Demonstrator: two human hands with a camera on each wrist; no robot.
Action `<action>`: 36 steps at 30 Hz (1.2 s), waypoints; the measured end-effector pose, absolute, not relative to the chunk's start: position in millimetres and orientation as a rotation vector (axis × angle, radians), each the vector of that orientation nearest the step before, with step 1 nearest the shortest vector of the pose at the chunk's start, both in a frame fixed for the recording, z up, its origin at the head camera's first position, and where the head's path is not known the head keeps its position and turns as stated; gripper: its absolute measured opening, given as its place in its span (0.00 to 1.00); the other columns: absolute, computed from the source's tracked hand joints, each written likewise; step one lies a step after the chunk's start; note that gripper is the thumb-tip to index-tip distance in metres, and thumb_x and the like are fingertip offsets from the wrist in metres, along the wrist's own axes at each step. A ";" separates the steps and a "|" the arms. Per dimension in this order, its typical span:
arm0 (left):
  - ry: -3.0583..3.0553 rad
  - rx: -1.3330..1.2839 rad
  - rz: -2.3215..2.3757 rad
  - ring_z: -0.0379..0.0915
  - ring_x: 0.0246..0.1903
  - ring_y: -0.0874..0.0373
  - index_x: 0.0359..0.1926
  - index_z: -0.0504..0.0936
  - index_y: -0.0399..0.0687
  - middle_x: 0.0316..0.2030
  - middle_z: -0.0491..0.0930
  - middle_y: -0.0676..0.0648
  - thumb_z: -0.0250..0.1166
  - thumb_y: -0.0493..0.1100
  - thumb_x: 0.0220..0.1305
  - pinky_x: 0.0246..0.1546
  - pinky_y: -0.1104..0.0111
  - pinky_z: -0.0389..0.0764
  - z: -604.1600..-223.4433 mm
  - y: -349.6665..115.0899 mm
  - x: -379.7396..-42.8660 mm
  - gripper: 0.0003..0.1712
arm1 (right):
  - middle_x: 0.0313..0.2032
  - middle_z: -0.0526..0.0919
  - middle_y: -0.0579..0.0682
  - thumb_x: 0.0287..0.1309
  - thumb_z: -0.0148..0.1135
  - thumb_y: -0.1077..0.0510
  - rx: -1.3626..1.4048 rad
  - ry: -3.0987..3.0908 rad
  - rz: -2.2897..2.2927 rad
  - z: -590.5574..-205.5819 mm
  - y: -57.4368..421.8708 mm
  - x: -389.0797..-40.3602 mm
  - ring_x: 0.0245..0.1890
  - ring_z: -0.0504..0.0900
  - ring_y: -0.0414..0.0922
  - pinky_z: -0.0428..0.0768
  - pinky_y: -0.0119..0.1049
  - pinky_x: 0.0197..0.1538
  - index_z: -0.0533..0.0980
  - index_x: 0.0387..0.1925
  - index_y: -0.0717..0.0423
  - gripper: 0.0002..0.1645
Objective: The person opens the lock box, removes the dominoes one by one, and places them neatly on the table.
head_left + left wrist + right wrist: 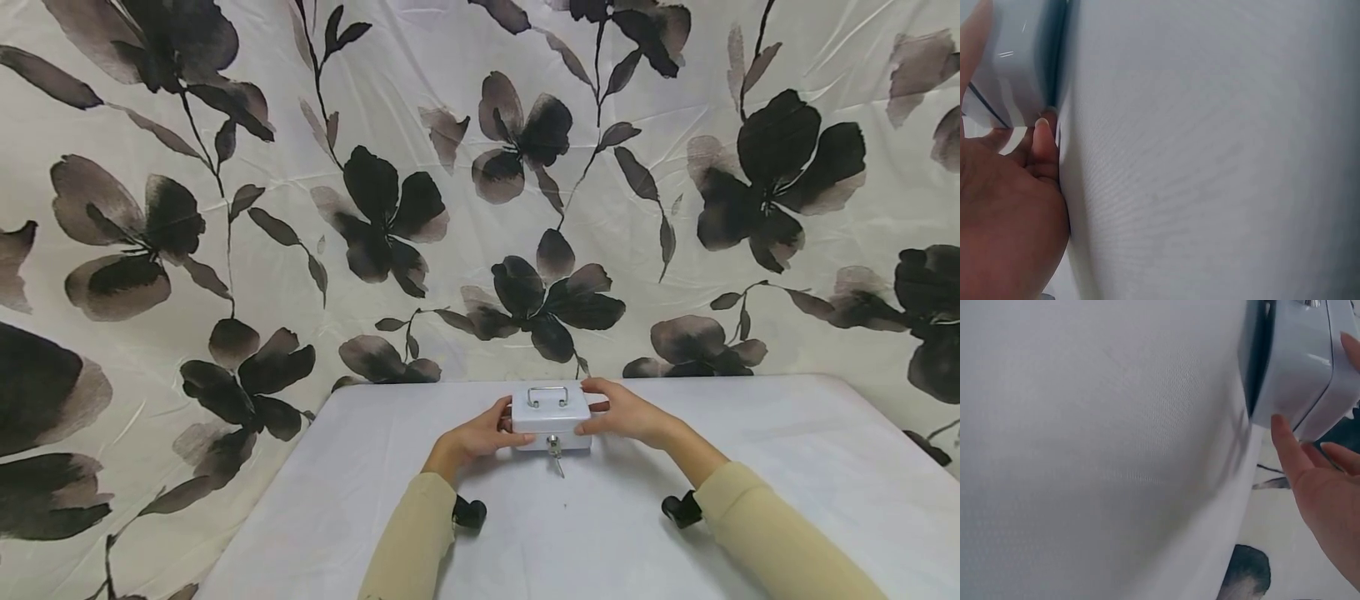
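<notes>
A small white cash box (551, 419) sits near the far edge of the table, with a wire handle (548, 389) folded up on its lid. In the lock (553, 444) on its front is a key (560, 468), which hangs down. My left hand (480, 437) grips the box's left side, its thumb across the front and its fingers at the side. From the right, my right hand (628, 413) holds the opposite side, thumb at the front corner and index finger at the back corner. The lid is closed. In the right wrist view, fingertips (1279, 423) touch the box's lower side.
A white cloth covers the table (570, 542). Right behind its far edge hangs a floral curtain (465, 250). Dark camera mounts (470, 512) stick out at both wrists, beside the yellowish sleeves (412, 533).
</notes>
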State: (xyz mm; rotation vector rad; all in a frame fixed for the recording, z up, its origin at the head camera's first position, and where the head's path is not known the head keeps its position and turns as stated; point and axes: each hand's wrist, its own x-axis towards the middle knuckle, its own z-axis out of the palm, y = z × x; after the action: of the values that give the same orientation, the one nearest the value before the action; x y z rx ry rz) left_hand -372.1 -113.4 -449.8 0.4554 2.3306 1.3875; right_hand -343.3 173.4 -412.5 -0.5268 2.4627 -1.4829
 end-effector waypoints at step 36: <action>2.307 0.437 1.426 0.61 0.62 0.49 0.80 0.48 0.44 0.65 0.67 0.43 0.77 0.49 0.60 0.72 0.50 0.56 -447.3 -113.1 -369.9 0.59 | 0.71 0.67 0.63 0.55 0.78 0.55 -0.544 2.390 -1.476 -421.4 180.1 -360.5 0.71 0.67 0.64 0.67 0.59 0.69 0.60 0.74 0.67 0.52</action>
State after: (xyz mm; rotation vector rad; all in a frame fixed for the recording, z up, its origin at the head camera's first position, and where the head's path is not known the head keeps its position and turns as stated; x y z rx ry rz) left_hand -369.9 -113.1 -447.3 0.4367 2.3067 1.4261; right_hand -360.5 180.1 -421.4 -0.5444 2.3897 -1.4764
